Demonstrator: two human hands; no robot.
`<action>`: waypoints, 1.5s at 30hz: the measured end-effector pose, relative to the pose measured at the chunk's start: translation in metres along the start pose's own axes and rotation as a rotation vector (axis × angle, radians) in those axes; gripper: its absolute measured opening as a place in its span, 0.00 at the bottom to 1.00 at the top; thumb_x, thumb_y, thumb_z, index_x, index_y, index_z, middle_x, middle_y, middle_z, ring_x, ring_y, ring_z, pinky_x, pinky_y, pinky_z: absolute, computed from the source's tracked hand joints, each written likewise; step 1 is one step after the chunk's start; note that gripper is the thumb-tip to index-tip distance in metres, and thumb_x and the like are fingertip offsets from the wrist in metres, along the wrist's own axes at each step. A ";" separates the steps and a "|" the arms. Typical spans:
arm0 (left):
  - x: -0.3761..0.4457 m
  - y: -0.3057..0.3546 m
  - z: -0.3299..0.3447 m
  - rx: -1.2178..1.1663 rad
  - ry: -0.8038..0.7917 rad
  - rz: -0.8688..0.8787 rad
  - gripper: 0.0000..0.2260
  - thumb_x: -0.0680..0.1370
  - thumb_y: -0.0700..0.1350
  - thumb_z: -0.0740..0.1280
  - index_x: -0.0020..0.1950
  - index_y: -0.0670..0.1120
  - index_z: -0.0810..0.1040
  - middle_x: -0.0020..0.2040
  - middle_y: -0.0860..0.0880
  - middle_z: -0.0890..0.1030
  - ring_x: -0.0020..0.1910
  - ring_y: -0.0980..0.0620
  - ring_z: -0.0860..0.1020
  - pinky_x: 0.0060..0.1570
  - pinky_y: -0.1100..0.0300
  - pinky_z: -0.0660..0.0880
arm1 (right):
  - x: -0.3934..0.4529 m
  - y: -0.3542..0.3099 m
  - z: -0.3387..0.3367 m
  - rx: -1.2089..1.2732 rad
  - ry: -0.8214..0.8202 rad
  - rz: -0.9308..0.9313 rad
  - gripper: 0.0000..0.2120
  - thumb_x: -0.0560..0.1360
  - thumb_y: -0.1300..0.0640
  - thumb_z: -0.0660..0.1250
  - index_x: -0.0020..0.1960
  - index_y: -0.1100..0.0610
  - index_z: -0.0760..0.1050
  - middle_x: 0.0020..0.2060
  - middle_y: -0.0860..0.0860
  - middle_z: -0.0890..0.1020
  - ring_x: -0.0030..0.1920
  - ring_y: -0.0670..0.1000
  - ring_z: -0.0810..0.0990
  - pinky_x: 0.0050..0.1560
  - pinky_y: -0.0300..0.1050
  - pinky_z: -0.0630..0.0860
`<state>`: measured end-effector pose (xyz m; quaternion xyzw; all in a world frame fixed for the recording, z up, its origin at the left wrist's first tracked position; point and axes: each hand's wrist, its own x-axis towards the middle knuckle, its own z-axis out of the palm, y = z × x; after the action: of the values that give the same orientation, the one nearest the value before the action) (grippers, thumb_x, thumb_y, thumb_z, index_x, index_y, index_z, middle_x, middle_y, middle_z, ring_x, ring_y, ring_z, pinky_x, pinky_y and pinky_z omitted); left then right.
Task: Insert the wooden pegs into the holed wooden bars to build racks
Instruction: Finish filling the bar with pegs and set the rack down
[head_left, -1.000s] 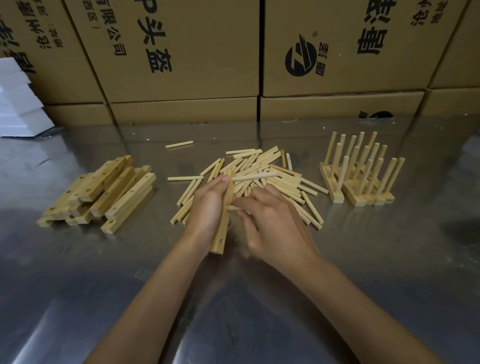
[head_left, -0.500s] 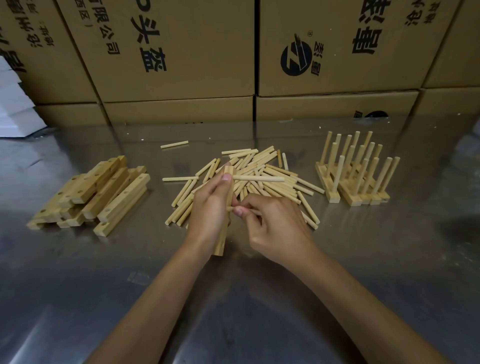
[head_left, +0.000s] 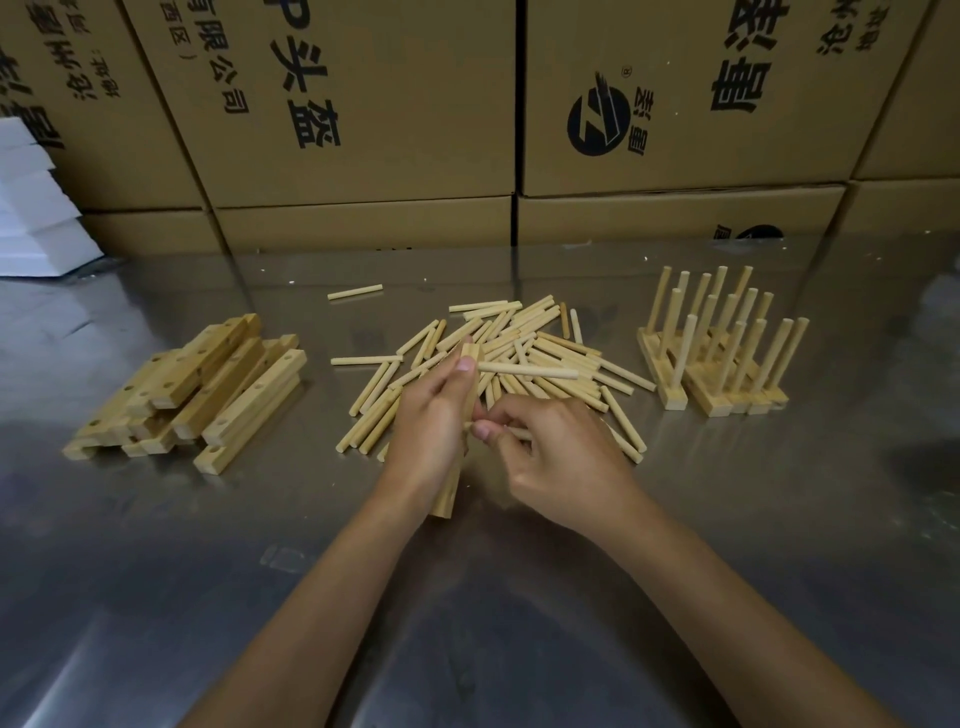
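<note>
Now hands (head_left: 498, 436) gripping bar (head_left: 451, 493) & peg (head_left: 511, 432)

Left hand (head_left: 434, 415) grips bar (head_left: 448, 496); right hand (head_left: 561, 457) pinches peg (head_left: 511, 432).

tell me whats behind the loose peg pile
A single stray peg lies on the steel table, then stacked cardboard boxes. Anything behind the boxes is hidden.

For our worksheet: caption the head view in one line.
Left hand holds a holed wooden bar; right hand pinches a round wooden peg.
</note>
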<state>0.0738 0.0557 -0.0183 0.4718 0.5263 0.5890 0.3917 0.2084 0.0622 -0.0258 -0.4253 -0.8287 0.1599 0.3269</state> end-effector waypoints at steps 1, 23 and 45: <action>0.002 0.000 -0.002 -0.013 0.023 -0.018 0.16 0.84 0.48 0.61 0.43 0.61 0.84 0.37 0.47 0.77 0.33 0.55 0.76 0.35 0.60 0.74 | 0.000 0.000 -0.002 -0.041 -0.002 -0.022 0.03 0.77 0.48 0.67 0.49 0.46 0.78 0.32 0.39 0.78 0.33 0.41 0.75 0.32 0.38 0.66; 0.019 -0.006 -0.025 0.033 0.035 -0.089 0.10 0.84 0.51 0.61 0.50 0.53 0.82 0.38 0.52 0.79 0.34 0.55 0.74 0.34 0.58 0.71 | 0.007 0.013 -0.022 0.100 0.181 0.199 0.15 0.77 0.39 0.63 0.46 0.48 0.81 0.33 0.44 0.81 0.31 0.44 0.77 0.31 0.44 0.72; 0.025 0.002 -0.036 -0.450 0.072 -0.379 0.11 0.83 0.51 0.62 0.54 0.45 0.80 0.33 0.49 0.76 0.25 0.56 0.70 0.23 0.65 0.70 | 0.000 -0.009 -0.026 0.202 -0.229 0.029 0.13 0.79 0.60 0.61 0.54 0.43 0.78 0.37 0.44 0.79 0.34 0.45 0.74 0.35 0.46 0.71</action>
<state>0.0334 0.0701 -0.0130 0.2451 0.4748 0.6236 0.5706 0.2205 0.0566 -0.0019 -0.3814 -0.8339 0.2944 0.2691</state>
